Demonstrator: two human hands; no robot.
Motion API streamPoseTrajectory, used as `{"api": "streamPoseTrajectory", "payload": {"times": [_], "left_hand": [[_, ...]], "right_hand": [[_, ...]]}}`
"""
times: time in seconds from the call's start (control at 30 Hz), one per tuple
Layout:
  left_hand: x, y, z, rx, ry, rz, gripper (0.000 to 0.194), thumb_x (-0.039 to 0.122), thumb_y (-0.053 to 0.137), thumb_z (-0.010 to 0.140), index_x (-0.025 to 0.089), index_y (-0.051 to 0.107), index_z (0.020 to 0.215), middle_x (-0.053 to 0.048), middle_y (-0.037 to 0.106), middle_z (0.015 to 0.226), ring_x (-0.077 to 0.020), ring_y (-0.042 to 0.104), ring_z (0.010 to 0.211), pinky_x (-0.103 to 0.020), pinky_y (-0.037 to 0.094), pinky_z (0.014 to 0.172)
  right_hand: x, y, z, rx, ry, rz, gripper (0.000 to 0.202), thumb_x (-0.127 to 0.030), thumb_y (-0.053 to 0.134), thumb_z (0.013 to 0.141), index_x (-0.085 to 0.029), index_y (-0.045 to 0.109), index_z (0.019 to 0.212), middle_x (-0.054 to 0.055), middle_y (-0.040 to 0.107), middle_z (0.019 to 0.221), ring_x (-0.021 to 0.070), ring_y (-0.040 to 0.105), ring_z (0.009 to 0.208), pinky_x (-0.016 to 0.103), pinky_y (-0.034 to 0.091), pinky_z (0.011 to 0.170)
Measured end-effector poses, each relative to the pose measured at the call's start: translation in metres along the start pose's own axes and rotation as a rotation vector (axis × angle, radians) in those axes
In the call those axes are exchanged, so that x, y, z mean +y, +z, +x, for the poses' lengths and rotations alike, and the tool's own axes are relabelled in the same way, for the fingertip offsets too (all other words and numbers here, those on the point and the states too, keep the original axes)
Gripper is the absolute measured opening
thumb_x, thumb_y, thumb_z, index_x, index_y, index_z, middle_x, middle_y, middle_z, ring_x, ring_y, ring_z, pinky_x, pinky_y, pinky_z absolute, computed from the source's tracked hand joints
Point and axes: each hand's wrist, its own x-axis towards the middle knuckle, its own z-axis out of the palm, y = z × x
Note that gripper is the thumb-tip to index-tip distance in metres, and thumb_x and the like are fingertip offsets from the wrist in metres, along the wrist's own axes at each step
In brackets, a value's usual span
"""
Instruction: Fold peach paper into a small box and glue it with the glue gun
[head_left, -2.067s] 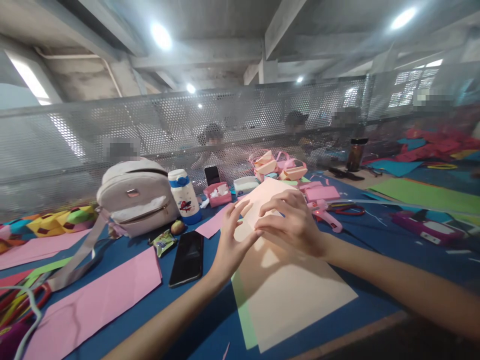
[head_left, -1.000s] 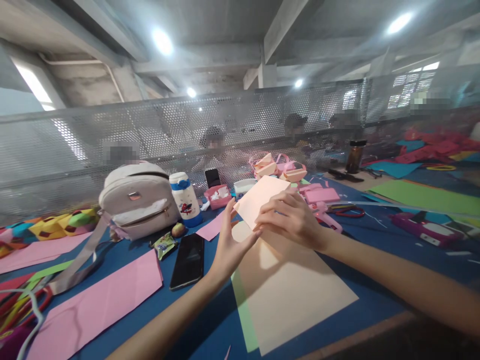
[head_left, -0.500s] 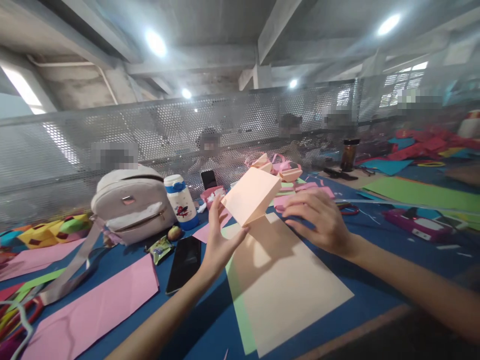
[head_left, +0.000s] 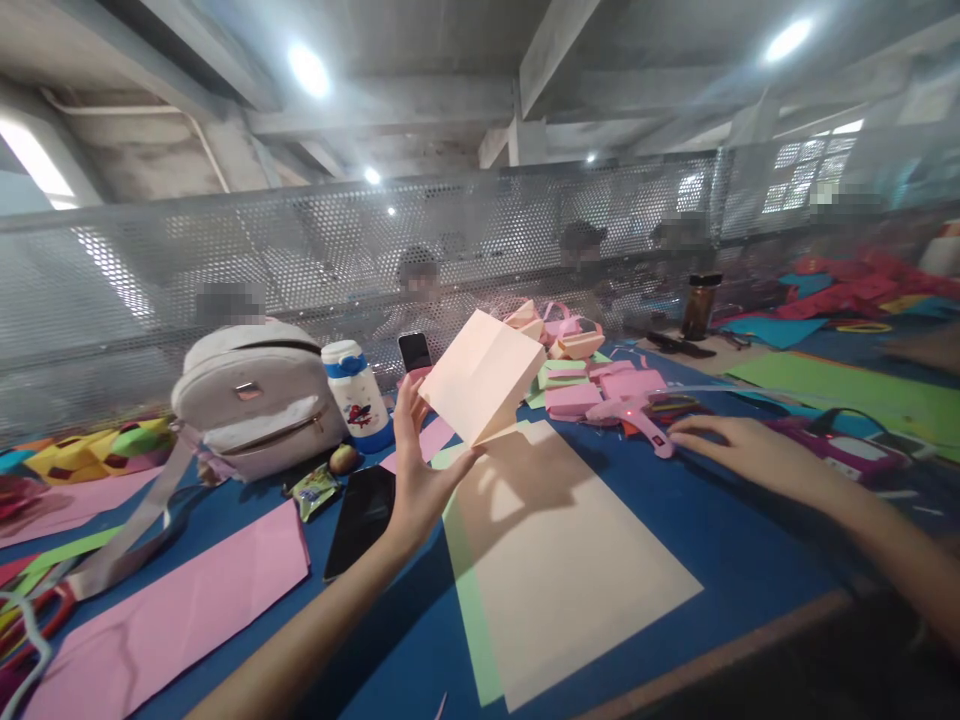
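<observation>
Head view: left hand (head_left: 421, 485) grips the folded peach paper (head_left: 484, 375) between thumb and fingers, frame center, above the peach sheet (head_left: 577, 575). Right hand (head_left: 750, 458), half open, fingertips beside the pink glue gun (head_left: 636, 413), right of center; contact indeterminate.

Left hand (head_left: 420, 475) raised in a wide pinch; right hand (head_left: 739, 450) outstretched, palm down, the 2 well apart.

Ceiling lamps (head_left: 309, 70) glare white, folded paper (head_left: 484, 375) catches light, shadows (head_left: 525, 490) darken the sheet (head_left: 585, 580) beneath, and outer edges stretch.
</observation>
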Motion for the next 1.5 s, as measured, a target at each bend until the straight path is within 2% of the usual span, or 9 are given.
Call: {"api": "streamPoseTrajectory", "payload": {"times": [0.1,0.23,0.37,0.53,0.67,0.83,0.97,1.17,1.5], "left_hand": [[-0.002,-0.001,0.0,0.0,0.001,-0.002,0.105,0.048,0.083,0.072,0.043,0.017,0.154,-0.006,0.026,0.162,-0.0314,0.033,0.147,-0.052,0.026,0.122],[-0.002,-0.001,-0.001,0.005,-0.005,-0.008,0.104,0.046,0.083,0.072,0.042,0.019,0.154,-0.006,0.027,0.161,-0.0308,0.032,0.147,-0.051,0.027,0.122],[-0.003,-0.001,-0.001,0.002,-0.019,-0.007,0.103,0.045,0.083,0.073,0.042,0.02,0.154,-0.006,0.027,0.162,-0.0306,0.031,0.147,-0.052,0.026,0.122],[-0.003,0.0,-0.001,-0.001,-0.025,0.0,0.102,0.046,0.083,0.072,0.042,0.021,0.153,-0.005,0.024,0.163,-0.0314,0.03,0.148,-0.052,0.026,0.122],[-0.005,0.0,-0.003,-0.004,-0.04,0.009,0.102,0.046,0.082,0.073,0.042,0.02,0.153,-0.006,0.027,0.162,-0.0313,0.031,0.148,-0.053,0.026,0.122],[-0.007,0.001,-0.005,-0.013,-0.056,0.0,0.104,0.045,0.083,0.072,0.041,0.019,0.154,-0.008,0.029,0.16,-0.0319,0.032,0.147,-0.053,0.026,0.121],[-0.009,0.001,-0.006,-0.02,-0.057,0.013,0.105,0.044,0.084,0.071,0.041,0.019,0.154,-0.009,0.03,0.16,-0.0329,0.031,0.147,-0.055,0.027,0.121],[-0.01,0.002,-0.007,-0.023,-0.044,0.025,0.105,0.044,0.084,0.072,0.041,0.018,0.154,-0.009,0.027,0.161,-0.0324,0.032,0.146,-0.054,0.027,0.121],[-0.007,0.001,-0.008,-0.025,-0.068,0.043,0.1,0.043,0.08,0.076,0.038,0.018,0.154,-0.009,0.025,0.162,-0.0319,0.031,0.147,-0.053,0.026,0.121]], "right_hand": [[0.006,0.022,0.021,-0.018,0.041,-0.042,0.043,-0.056,0.062,0.082,-0.027,0.071,0.112,0.01,0.07,0.125,0.0401,0.065,0.111,0.043,0.052,0.08],[0.016,0.043,0.045,-0.128,0.062,0.156,0.05,-0.05,0.063,0.079,-0.018,0.059,0.117,0.013,0.075,0.103,0.0307,0.072,0.09,0.037,0.053,0.078],[0.019,0.051,0.055,-0.121,0.151,0.249,0.042,-0.05,0.07,0.071,-0.018,0.058,0.095,0.013,0.077,0.086,0.0305,0.073,0.084,0.033,0.052,0.069],[0.01,0.044,0.059,-0.202,0.153,0.097,0.038,-0.056,0.066,0.072,-0.022,0.053,0.064,0.007,0.072,0.068,0.0307,0.069,0.074,0.033,0.045,0.062],[0.008,0.042,0.065,-0.174,0.166,0.049,0.038,-0.048,0.067,0.069,-0.023,0.044,0.052,0.005,0.063,0.057,0.0282,0.064,0.065,0.032,0.04,0.057],[0.004,0.042,0.057,-0.177,0.169,0.18,0.029,-0.049,0.057,0.074,-0.023,0.048,0.068,0.005,0.067,0.063,0.0218,0.063,0.058,0.031,0.044,0.056],[-0.008,0.039,0.039,-0.21,0.146,0.335,0.038,-0.058,0.049,0.081,-0.021,0.048,0.088,0.003,0.065,0.062,0.0171,0.059,0.05,0.029,0.047,0.051],[-0.027,0.03,0.022,-0.161,0.104,0.583,0.052,-0.069,0.062,0.076,-0.021,0.045,0.085,-0.001,0.06,0.06,0.0119,0.052,0.046,0.026,0.041,0.047],[-0.08,0.02,0.008,-0.227,0.007,0.711,0.054,-0.071,0.06,0.081,-0.019,0.049,0.095,-0.004,0.055,0.061,0.0108,0.049,0.046,0.025,0.04,0.047]]}}
